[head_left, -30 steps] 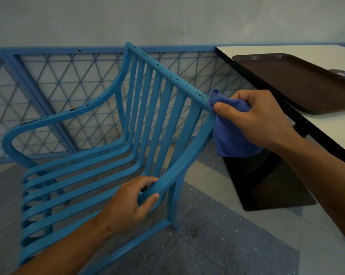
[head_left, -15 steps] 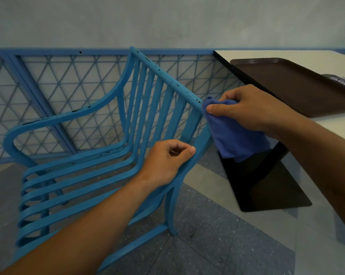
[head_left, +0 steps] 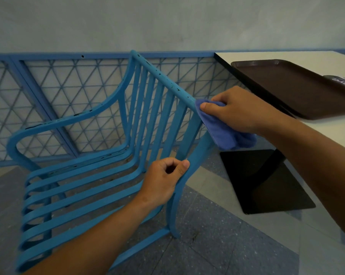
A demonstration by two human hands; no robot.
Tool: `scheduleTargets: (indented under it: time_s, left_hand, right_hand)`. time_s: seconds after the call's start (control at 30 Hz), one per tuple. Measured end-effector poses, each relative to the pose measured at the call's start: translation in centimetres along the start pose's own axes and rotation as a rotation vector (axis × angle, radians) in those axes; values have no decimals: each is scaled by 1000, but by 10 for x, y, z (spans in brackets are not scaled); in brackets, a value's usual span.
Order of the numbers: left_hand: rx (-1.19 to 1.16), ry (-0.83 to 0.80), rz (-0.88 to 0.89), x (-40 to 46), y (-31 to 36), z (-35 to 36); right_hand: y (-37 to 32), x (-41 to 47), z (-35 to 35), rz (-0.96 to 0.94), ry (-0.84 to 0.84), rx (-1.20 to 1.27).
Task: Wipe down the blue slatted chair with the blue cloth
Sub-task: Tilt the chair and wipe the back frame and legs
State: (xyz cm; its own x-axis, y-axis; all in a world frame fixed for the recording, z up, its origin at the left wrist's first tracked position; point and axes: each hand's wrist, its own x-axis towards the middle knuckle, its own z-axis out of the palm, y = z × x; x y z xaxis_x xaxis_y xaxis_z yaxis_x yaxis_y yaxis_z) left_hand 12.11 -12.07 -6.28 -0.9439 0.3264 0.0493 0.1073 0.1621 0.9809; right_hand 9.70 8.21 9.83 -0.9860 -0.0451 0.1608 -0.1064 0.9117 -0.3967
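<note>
At centre right of the frame, the right hand [head_left: 241, 112] pinches the blue cloth [head_left: 225, 132] between thumb and curled fingers, pressing it onto the end of the top rail of the blue slatted chair [head_left: 100, 187]. Below it, at centre, the left hand [head_left: 163, 181] curls around the chair's near side frame, thumb laid along it. The chair fills the left and centre, on a speckled floor [head_left: 217, 245]. Just right of the cloth a white table [head_left: 326, 132] bears a brown tray [head_left: 298, 90]; its black base [head_left: 267, 185] stands beside the chair's leg. Behind runs a blue lattice fence [head_left: 58, 92].
</note>
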Motion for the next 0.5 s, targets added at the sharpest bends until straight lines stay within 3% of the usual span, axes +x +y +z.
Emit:
scheduleTargets:
  time_s: [0.5]
  left_hand:
    - [56,16,69,1,-11,-1]
  right_hand:
    - [-16,42,5,56,-174,-74]
